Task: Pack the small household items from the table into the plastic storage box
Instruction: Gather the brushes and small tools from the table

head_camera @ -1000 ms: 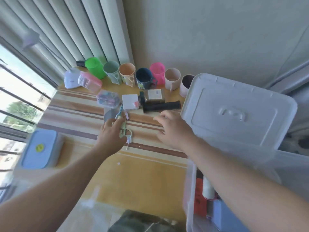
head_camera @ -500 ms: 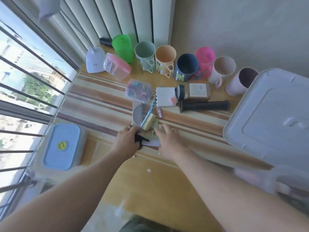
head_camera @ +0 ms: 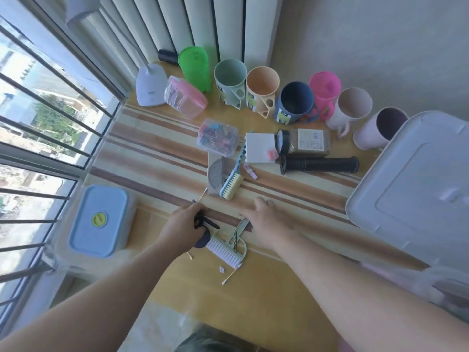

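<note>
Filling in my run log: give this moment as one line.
left hand: grips black clip | right hand: open, over table | green brush: between hands | storage box lid: right

Brush seemingly between both hands

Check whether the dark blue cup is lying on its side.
No, the dark blue cup stands upright in the row of cups, its open mouth facing up.

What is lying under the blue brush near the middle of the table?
The blue brush lies across a clear protractor, with its bristle end on the protractor's right edge. What the brush covers beneath cannot be seen.
</note>
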A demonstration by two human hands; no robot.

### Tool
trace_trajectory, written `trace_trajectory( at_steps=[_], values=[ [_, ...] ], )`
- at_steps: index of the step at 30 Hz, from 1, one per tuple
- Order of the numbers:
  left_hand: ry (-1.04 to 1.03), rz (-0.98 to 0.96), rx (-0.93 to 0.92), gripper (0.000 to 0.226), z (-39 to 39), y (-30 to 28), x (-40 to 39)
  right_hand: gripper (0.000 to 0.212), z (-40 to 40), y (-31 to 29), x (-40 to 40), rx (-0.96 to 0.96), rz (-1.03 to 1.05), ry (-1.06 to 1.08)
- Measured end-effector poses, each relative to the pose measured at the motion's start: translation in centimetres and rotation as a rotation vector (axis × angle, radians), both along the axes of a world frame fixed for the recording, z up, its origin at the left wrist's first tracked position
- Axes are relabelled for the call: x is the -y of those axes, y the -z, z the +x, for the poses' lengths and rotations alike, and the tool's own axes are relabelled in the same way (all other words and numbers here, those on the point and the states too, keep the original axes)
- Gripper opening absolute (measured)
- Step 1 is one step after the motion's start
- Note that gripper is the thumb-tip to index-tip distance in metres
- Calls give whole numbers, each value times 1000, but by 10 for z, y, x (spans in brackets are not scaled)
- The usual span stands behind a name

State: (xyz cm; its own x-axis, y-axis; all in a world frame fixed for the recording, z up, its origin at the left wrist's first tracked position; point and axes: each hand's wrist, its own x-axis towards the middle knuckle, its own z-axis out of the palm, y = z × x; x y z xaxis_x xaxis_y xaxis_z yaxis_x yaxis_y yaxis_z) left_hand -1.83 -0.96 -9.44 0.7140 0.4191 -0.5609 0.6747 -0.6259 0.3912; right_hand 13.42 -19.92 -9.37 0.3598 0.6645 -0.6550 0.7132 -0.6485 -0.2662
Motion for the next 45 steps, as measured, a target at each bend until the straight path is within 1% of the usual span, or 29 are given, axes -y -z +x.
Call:
trace_trajectory(
  at_steps=[2, 4, 7, 9, 10, 13, 14, 16, 20, 23, 25, 30, 33, 36, 40, 43, 45],
  values=[
    [-12, 3, -10, 40, 0, -1, 2, 60, 5, -2, 0, 18, 18, -82],
    [-21, 5, -9, 40, 0, -2, 2, 55, 4, 3, 1, 40, 63, -147],
    [-37, -14, 14, 42, -4, -5, 3, 38, -2, 13, 9, 80, 122, -173],
    [-48, -24, 33, 43, -6, -7, 3, 25, -4, 15, 18, 98, 136, -156],
    [-51, -21, 43, 44, -8, -9, 4, 22, -3, 15, 24, 108, 148, -141],
    [-62, -11, 94, 47, -10, -15, 7, 24, 2, 9, 45, 137, 193, -33],
    [-69, -7, 117, 49, -10, -17, 9, 21, 5, 3, 52, 152, 213, 17],
    [-97, -5, 157, 53, -6, -24, 14, 13, 15, -12, 67, 209, 244, 108],
    [-73, -12, 237, 54, 14, -45, 34, 12, 39, -58, 95, 287, 323, 238],
    [-47, -51, 317, 53, 37, -64, 59, 22, 57, -99, 124, 331, 371, 320],
    [-5, -52, 376, 54, 54, -81, 82, 22, 64, -128, 151, 371, 414, 367],
    [91, -98, 526, 53, 93, -131, 155, 10, 63, -192, 255, 456, 487, 511],
    [179, -132, 572, 58, 110, -154, 212, 13, 51, -211, 340, 494, 466, 612],
    [225, -193, 616, 57, 121, -171, 274, 20, 27, -210, 425, 509, 407, 710],
    [363, -226, 674, 57, 121, -183, 352, 20, -8, -180, 505, 433, 304, 759],
    [516, -224, 604, 62, 111, -175, 401, 16, -18, -143, 531, 371, 185, 760],
    [589, -205, 516, 65, 104, -161, 425, 16, -14, -119, 536, 355, 166, 776]
  ],
)
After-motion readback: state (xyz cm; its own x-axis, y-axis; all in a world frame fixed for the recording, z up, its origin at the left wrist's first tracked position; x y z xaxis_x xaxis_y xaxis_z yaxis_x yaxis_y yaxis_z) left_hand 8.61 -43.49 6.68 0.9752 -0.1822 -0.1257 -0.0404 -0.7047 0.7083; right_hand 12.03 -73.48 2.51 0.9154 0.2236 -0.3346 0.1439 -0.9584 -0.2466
